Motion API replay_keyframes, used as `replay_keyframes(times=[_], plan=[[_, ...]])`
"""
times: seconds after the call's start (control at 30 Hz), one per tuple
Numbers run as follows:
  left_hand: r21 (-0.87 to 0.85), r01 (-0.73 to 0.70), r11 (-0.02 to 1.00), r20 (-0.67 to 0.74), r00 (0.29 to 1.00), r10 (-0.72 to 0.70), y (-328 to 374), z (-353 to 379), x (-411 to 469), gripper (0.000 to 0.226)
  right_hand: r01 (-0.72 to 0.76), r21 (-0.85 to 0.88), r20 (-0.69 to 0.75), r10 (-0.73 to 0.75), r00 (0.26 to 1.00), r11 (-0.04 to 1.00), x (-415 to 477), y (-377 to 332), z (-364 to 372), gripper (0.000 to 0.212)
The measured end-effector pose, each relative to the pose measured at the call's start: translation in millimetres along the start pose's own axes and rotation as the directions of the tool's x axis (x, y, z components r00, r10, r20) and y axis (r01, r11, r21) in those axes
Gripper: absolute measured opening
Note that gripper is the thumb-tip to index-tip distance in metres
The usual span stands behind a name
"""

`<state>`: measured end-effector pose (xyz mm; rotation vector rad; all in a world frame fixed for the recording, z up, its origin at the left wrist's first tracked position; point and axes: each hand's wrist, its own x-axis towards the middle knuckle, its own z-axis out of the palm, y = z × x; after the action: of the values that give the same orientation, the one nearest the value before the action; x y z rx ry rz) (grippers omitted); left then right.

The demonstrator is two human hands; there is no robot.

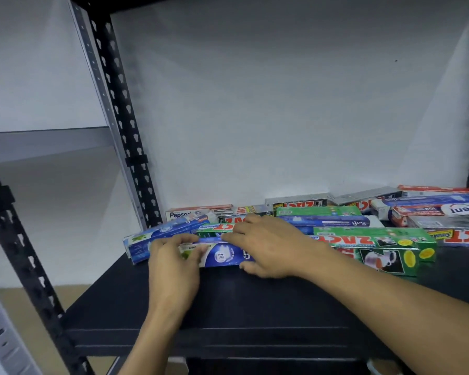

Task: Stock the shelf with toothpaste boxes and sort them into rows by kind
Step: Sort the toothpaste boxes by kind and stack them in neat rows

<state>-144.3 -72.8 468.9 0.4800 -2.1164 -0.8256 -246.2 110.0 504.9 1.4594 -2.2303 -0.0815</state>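
1. Your left hand (pixel 173 269) is curled over the left end of a long blue box (pixel 222 256). Its fingers (pixel 179 240) hook over the box's top edge.
2. Your right hand (pixel 268 247) has the same box a bit further along. The fingers are bent across the top and the thumb is tucked against the lower front edge, so both hands are closed round it.
3. That blue box is glossy printed card, long and narrow. It lies lengthwise on the shelf (pixel 255 307), at the front left of the heap.
4. Just behind it a second blue carton (pixel 160 236) sits slanted. Off to your right there's a green carton (pixel 377 249) with red lettering and round yellow stickers, also at an angle.
5. Further back, the pile (pixel 390 209) is red, white, silver and blue cartons lying flat and crossing each other, right up near the wall (pixel 282 104).
6. The shelf is a flat, matte black board with a ridged front lip.
7. The upright post (pixel 119 117) is black metal punched with keyhole slots. The wall looks white and slightly rough, and there's a grey rack on your far left.
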Motion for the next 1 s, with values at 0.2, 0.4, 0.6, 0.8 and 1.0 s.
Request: replay_keyframes(times=[0.2,0.4,0.6,0.8,1.0], plan=[[0.008,-0.082,0.997,0.091,0.993,0.081,8,9,35,0.016,-0.034,-0.052,-0.003,0.034,0.999,0.998,4,12,3,0.079],[-0.346,-0.006,0.938,0.122,0.991,0.052,7,14,47,0.024,-0.188,0.182,-0.106,0.21,0.972,0.965,-8,40,-4,0.066],[0.078,-0.282,0.956,0.333,0.911,0.242,-9,29,51,0.051,-0.403,0.463,-0.074,0.487,0.87,0.79,-17,106,-18,0.052],[0.276,-0.467,0.84,0.494,0.818,0.293,0,42,51,0.056,-0.543,0.379,0.171,0.52,0.837,0.749,-49,162,-19,0.045],[0.089,-0.509,0.856,0.536,0.749,0.389,2,37,65,0.051,-0.606,0.422,0.224,0.57,0.791,0.675,-73,181,-14,0.049]])
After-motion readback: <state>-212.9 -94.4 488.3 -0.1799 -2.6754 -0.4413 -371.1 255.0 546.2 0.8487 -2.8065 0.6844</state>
